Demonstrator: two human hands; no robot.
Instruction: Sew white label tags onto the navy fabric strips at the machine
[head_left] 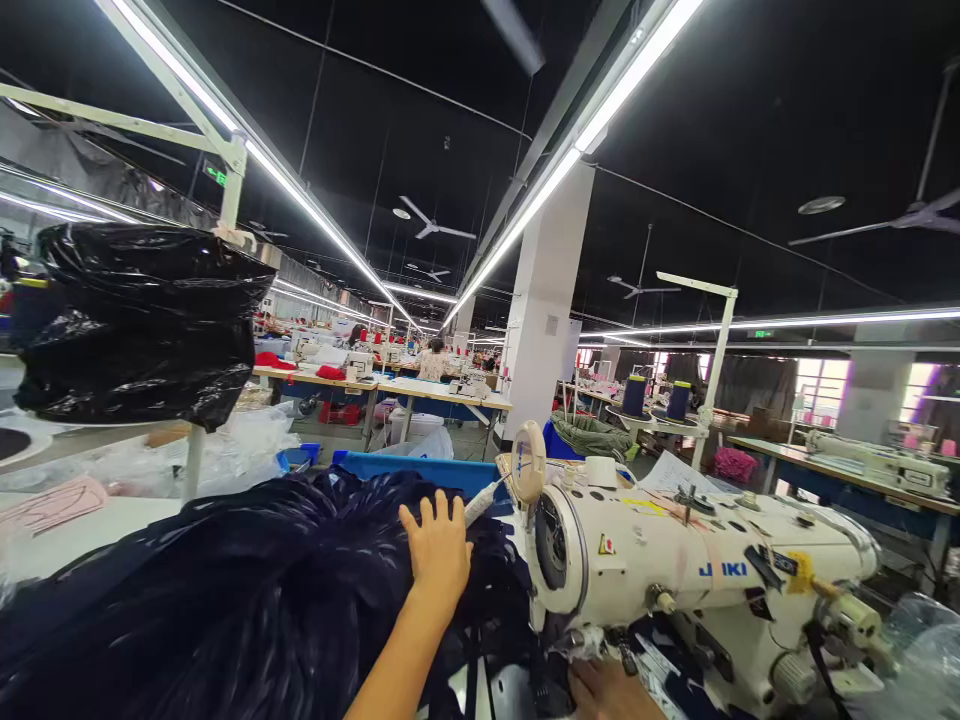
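Note:
My left hand [436, 552] lies flat on a big heap of dark navy fabric [247, 600], fingers stretched out and spread, just left of a white Juki sewing machine [697, 575]. My right hand [611, 692] shows only in part at the bottom edge, under the machine's head near the needle area. Its fingers are hidden, so what it holds, if anything, does not show. The fabric runs from the heap toward the space beneath the machine head.
A black plastic bag [142, 325] hangs on a stand at the left. A blue bin [442, 472] sits behind the fabric. Thread cones [634, 396] stand on a rack behind the machine. A white pillar [544, 310] and rows of sewing tables with other workers fill the background.

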